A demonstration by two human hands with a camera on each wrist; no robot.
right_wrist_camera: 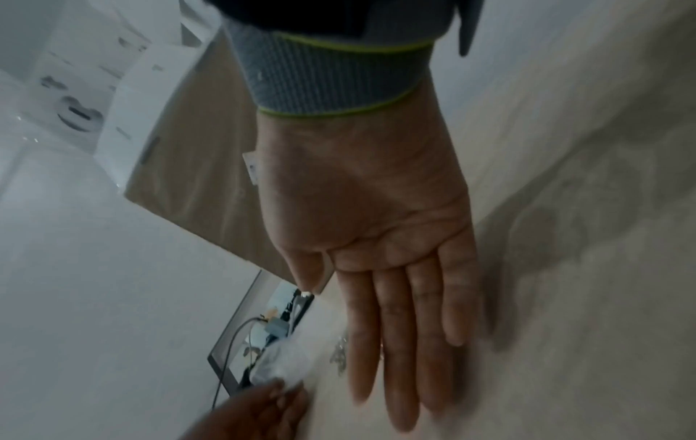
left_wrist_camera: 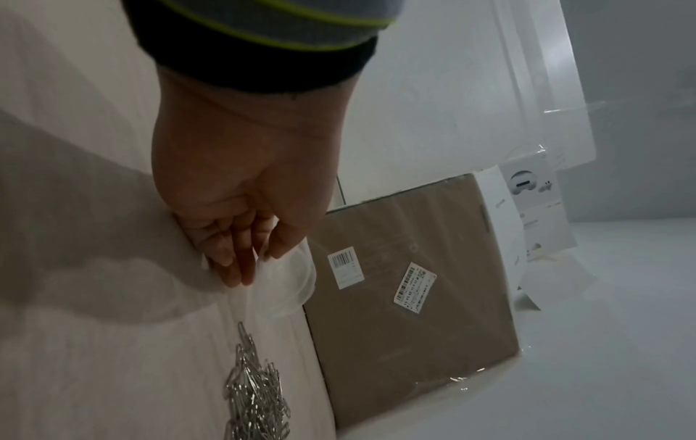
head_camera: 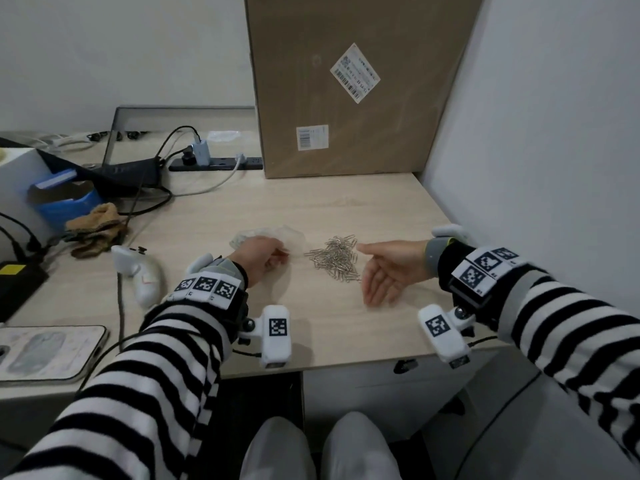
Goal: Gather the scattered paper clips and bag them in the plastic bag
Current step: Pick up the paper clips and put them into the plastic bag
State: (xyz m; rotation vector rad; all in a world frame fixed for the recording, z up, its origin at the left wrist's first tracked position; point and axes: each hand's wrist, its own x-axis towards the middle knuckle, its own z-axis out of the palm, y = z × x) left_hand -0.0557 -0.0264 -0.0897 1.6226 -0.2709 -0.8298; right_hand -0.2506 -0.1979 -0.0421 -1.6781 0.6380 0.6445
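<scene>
A pile of silver paper clips (head_camera: pixel 336 258) (left_wrist_camera: pixel 256 393) lies in the middle of the light wood desk (head_camera: pixel 346 327). Left of the pile sits a clear plastic bag (head_camera: pixel 266 235) (left_wrist_camera: pixel 286 285) (right_wrist_camera: pixel 282 361). My left hand (head_camera: pixel 268 258) (left_wrist_camera: pixel 241 259) rests on the bag and pinches its edge between thumb and fingers. My right hand (head_camera: pixel 375 277) (right_wrist_camera: pixel 399 342) stands just right of the pile, palm toward it, fingers straight and flat, holding nothing. A few clips (right_wrist_camera: pixel 339 352) show beside its fingers in the right wrist view.
A tall cardboard box (head_camera: pixel 353 88) stands at the back of the desk against the wall. A power strip with cables (head_camera: pixel 214 162), a blue box (head_camera: pixel 64 199), a brown cloth (head_camera: pixel 95 230), a white controller (head_camera: pixel 140 271) and a phone (head_camera: pixel 48 351) crowd the left side.
</scene>
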